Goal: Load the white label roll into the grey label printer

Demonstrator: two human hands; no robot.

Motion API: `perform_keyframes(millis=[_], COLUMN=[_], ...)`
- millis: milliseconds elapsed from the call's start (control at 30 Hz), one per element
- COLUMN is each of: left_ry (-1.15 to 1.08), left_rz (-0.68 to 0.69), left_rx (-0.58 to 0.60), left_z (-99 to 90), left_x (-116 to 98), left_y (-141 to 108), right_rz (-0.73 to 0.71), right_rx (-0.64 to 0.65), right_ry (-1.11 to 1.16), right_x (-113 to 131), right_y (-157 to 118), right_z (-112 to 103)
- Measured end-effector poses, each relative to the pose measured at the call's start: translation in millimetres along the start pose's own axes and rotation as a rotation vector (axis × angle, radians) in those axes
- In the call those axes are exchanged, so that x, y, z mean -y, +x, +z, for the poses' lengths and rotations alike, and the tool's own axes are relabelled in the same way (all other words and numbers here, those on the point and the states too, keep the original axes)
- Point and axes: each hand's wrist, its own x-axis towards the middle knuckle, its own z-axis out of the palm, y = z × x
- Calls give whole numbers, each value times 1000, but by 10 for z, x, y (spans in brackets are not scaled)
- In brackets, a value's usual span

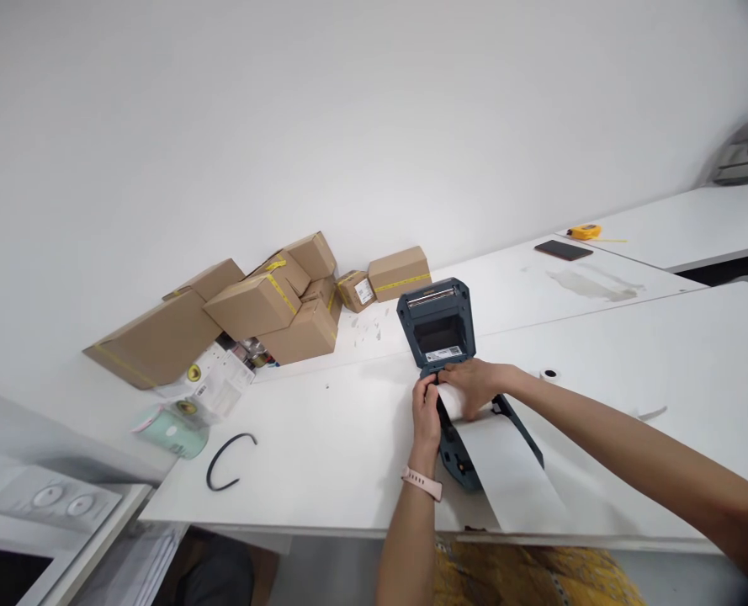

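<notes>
A dark label printer (458, 459) stands on the white table with its lid (437, 320) raised. A white paper roll (450, 401) sits inside its body, and a wide strip of paper (509, 471) runs from it toward the table's front edge. My left hand (425, 414), below which is a pink wristband (421, 482), is at the printer's left side, its bent fingers at the left end of the roll. My right hand (471, 387) is closed over the top and right of the roll, with its fingertips partly hidden.
Cardboard boxes (253, 303) are piled at the back left. Nearby are a green pouch (175, 431) and a black curved band (212, 463). A small roll (549, 374) lies right of the printer; a phone (563, 250) and yellow tape measure (585, 231) are farther back.
</notes>
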Motion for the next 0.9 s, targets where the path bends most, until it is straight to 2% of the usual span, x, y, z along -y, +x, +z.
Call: perform_keyframes(millis=[233, 433, 700, 900], left_ry=[17, 39, 61, 71], left_rz=[31, 38, 43, 26], left_rx=[4, 27, 45, 79], left_z=[0, -26, -33, -64], left_x=[5, 26, 51, 45], left_y=[11, 15, 32, 7], right_rz=[33, -19, -11, -19], right_rx=[-41, -27, -42, -105], right_ry=[-47, -12, 2, 55], right_x=[-35, -107, -104, -136], right_y=[44, 11, -62, -57], right_z=[176, 148, 155, 206])
